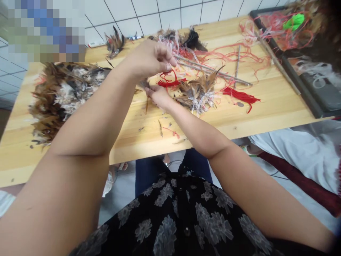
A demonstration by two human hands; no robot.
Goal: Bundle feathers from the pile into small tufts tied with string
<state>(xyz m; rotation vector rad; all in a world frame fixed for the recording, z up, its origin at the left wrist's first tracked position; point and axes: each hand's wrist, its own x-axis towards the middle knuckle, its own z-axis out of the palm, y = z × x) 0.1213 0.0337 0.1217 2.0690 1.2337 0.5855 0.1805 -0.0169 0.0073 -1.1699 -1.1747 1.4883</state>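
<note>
My left hand (156, 58) is raised above the table, its thumb and fingertips pinched at a loop of red thread. Just below lies a bundle of red threads (170, 83). My right hand (159, 96) is lower and closer to me, its fingers closed on a small bunch of feathers (144, 84) that my left wrist partly hides. Beside it lie tied brown feather bunches (201, 93) with whitish ends. Farther right is a second red thread bundle (242, 95).
A big heap of brown feather bunches (71, 89) covers the table's left side. Thin sticks (213, 69) and tangled pink string (226, 55) lie toward the back. A dark-framed tray (286, 65) stands at right. Feather scraps (160, 128) lie near the front edge.
</note>
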